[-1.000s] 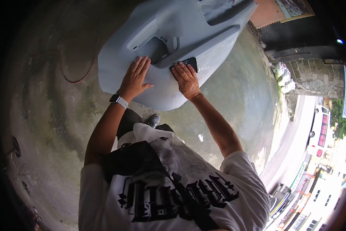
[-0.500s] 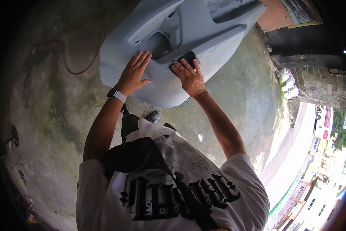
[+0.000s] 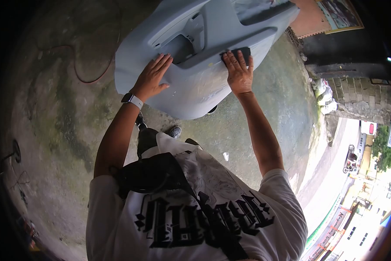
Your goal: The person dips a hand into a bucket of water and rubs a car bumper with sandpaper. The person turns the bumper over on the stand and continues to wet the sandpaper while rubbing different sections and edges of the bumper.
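Observation:
A large grey vehicle bumper [image 3: 191, 91], with recessed openings and lighter worn patches, fills the upper middle of the head view. My left hand [image 3: 153, 78] lies flat on its near left side, fingers stretched out beside the dark recess. A pale-strapped watch [image 3: 132, 100] is on that wrist. Along the bumper's right edge, my right hand [image 3: 239, 76] presses a black sanding pad [image 3: 243, 53] against the surface. Its fingers lie over the pad and partly cover it; the pad's underside is hidden.
Stained concrete floor [image 3: 65, 143] surrounds the bumper. A reddish hose [image 3: 80, 78] curls on the left. A small white cup-like item [image 3: 226, 156] is on the floor nearby. White sacks [image 3: 326, 95] sit by a block wall [image 3: 360, 93], and a motorcycle [image 3: 350, 158] is on the road outside.
My right hand and the sanding pad have slid right and slightly up along the bumper's edge. My left hand stays at nearly the same spot. Outside, a motorcycle has come into view.

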